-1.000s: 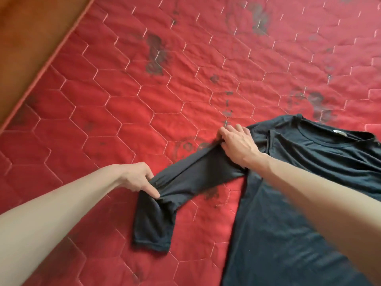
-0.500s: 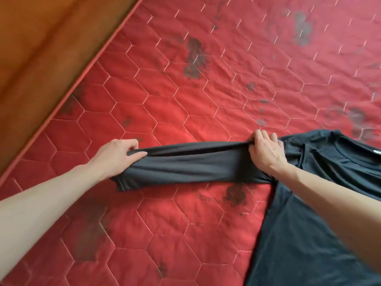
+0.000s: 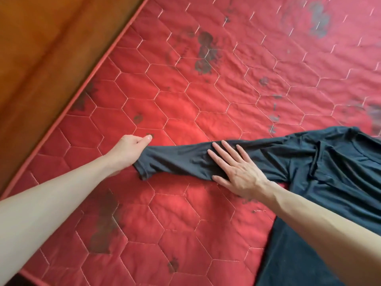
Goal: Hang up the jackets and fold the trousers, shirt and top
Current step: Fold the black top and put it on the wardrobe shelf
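Observation:
A dark long-sleeved top [image 3: 334, 174] lies flat on the red quilted mattress [image 3: 185, 96], its body at the right and its collar toward the far right. One sleeve [image 3: 177, 162] stretches out to the left across the mattress. My left hand [image 3: 132, 149] pinches the cuff end of that sleeve. My right hand [image 3: 235, 170] lies flat on the sleeve's middle, fingers straight and spread, pressing the cloth down. The top's lower hem runs out of view at the bottom right.
The mattress has dark stains and hexagon stitching. Its piped edge [image 3: 86, 83] runs diagonally from the top middle to the lower left, with a brown wooden surface [image 3: 41, 48] beyond it.
The sleeve has gone from bent and bunched to stretched straight leftward. My left hand pulled the cuff out to the left. My right hand released its grip at the shoulder and now presses flat on the sleeve.

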Demonstrator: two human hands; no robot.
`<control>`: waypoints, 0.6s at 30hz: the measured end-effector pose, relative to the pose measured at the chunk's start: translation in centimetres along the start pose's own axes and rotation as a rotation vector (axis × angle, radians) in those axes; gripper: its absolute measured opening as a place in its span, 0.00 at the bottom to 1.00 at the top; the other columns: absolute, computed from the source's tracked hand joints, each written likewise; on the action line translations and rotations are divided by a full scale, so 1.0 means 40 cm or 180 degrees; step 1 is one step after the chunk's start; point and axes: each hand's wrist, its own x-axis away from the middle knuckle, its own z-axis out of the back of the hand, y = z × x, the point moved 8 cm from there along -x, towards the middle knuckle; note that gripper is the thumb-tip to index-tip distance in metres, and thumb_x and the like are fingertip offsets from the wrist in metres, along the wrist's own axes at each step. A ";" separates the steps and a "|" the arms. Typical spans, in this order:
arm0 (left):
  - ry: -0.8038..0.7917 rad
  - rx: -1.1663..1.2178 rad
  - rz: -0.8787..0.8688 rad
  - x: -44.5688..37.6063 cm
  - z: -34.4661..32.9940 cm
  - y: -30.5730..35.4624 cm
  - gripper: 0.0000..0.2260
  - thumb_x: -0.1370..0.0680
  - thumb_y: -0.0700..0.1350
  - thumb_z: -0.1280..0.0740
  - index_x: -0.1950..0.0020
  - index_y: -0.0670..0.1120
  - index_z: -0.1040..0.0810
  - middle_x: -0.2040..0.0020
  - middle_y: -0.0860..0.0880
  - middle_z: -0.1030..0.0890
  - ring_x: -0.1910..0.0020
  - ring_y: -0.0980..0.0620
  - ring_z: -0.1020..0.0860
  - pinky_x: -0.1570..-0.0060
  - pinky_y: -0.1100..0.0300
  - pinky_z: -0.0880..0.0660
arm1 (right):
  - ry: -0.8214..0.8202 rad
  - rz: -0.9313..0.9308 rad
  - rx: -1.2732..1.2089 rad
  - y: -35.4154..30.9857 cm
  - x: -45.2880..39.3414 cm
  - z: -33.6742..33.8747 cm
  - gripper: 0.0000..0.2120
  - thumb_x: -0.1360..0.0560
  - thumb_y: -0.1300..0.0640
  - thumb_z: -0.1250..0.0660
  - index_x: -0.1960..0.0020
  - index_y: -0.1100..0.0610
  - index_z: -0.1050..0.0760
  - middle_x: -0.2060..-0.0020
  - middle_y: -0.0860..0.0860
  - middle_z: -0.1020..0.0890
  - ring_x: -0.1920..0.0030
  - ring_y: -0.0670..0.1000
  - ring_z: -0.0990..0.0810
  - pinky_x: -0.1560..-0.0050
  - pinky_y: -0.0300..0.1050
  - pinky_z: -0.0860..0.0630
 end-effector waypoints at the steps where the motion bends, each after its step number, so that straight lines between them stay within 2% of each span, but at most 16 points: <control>1: -0.0116 0.0068 0.0060 0.007 -0.017 0.011 0.21 0.15 0.59 0.39 0.64 0.49 0.34 0.66 0.48 0.34 0.64 0.50 0.35 0.55 0.53 0.38 | 0.0118 -0.0024 -0.0100 -0.014 0.001 0.019 0.38 0.19 0.32 0.48 0.14 0.47 0.53 0.15 0.49 0.52 0.16 0.53 0.59 0.18 0.62 0.50; 3: -0.0350 0.0358 0.0097 0.028 -0.060 0.050 0.23 0.14 0.59 0.42 0.58 0.42 0.25 0.62 0.45 0.25 0.61 0.49 0.27 0.54 0.53 0.31 | 0.0441 0.0113 -0.0485 -0.066 0.013 0.072 0.42 0.21 0.33 0.40 0.15 0.50 0.48 0.15 0.51 0.47 0.15 0.53 0.53 0.18 0.61 0.47; 4: -0.0458 0.0640 0.0101 0.042 -0.085 0.080 0.26 0.13 0.58 0.43 0.57 0.37 0.22 0.63 0.44 0.21 0.64 0.49 0.23 0.59 0.55 0.26 | 0.0565 0.0245 -0.0819 -0.098 0.025 0.100 0.44 0.23 0.34 0.37 0.15 0.51 0.48 0.16 0.50 0.44 0.16 0.52 0.49 0.19 0.59 0.44; 6: -0.0653 0.1137 0.0115 0.068 -0.137 0.152 0.26 0.13 0.56 0.42 0.54 0.37 0.17 0.65 0.44 0.16 0.69 0.52 0.19 0.72 0.59 0.25 | 0.0549 0.0370 -0.1622 -0.157 0.049 0.143 0.46 0.24 0.37 0.32 0.15 0.50 0.50 0.19 0.49 0.36 0.20 0.51 0.37 0.23 0.54 0.35; 8: -0.0718 0.1332 0.0070 0.089 -0.183 0.225 0.25 0.13 0.56 0.42 0.50 0.36 0.17 0.62 0.45 0.16 0.68 0.55 0.18 0.74 0.62 0.25 | 0.0413 0.0146 -0.2345 -0.184 0.069 0.163 0.49 0.25 0.39 0.28 0.15 0.46 0.54 0.27 0.46 0.26 0.31 0.49 0.24 0.32 0.50 0.26; 10: -0.0782 0.1499 -0.0009 0.104 -0.229 0.300 0.26 0.13 0.56 0.43 0.51 0.35 0.18 0.59 0.42 0.16 0.64 0.52 0.17 0.72 0.61 0.22 | 0.0522 -0.0340 -0.3164 -0.171 0.092 0.174 0.49 0.25 0.42 0.25 0.17 0.42 0.54 0.32 0.41 0.21 0.37 0.42 0.19 0.35 0.43 0.24; 12: -0.0971 0.1689 -0.0006 0.125 -0.273 0.375 0.24 0.12 0.56 0.45 0.52 0.40 0.19 0.58 0.41 0.15 0.60 0.47 0.15 0.67 0.57 0.19 | 0.1025 -0.0795 -0.3675 -0.119 0.129 0.191 0.40 0.24 0.49 0.25 0.19 0.43 0.44 0.36 0.38 0.19 0.37 0.39 0.19 0.35 0.38 0.24; 13: -0.1135 0.1739 -0.0027 0.136 -0.298 0.414 0.24 0.12 0.57 0.46 0.51 0.41 0.19 0.56 0.41 0.13 0.58 0.46 0.14 0.65 0.57 0.18 | 0.1349 -0.1027 -0.3794 -0.077 0.153 0.201 0.33 0.23 0.54 0.26 0.23 0.44 0.36 0.39 0.39 0.17 0.39 0.41 0.17 0.37 0.41 0.22; 15: -0.1536 0.1675 -0.0198 0.166 -0.357 0.493 0.27 0.12 0.58 0.51 0.44 0.43 0.18 0.51 0.43 0.12 0.51 0.50 0.13 0.58 0.57 0.16 | 0.1797 -0.1520 -0.4036 0.016 0.205 0.204 0.18 0.22 0.63 0.31 0.35 0.48 0.24 0.47 0.45 0.14 0.48 0.46 0.15 0.42 0.53 0.19; 16: -0.1709 0.1601 -0.0323 0.181 -0.387 0.534 0.28 0.12 0.59 0.52 0.40 0.44 0.18 0.49 0.44 0.12 0.47 0.52 0.13 0.54 0.57 0.16 | 0.1919 -0.1716 -0.4214 0.060 0.232 0.201 0.15 0.21 0.66 0.34 0.40 0.50 0.21 0.49 0.48 0.13 0.50 0.50 0.15 0.44 0.56 0.19; 18: -0.1889 0.1414 -0.0648 0.210 -0.444 0.618 0.29 0.13 0.62 0.54 0.35 0.47 0.19 0.48 0.47 0.11 0.44 0.54 0.14 0.50 0.57 0.17 | 0.2059 -0.1928 -0.4699 0.135 0.289 0.199 0.16 0.20 0.69 0.38 0.45 0.53 0.17 0.50 0.53 0.12 0.49 0.54 0.13 0.45 0.52 0.17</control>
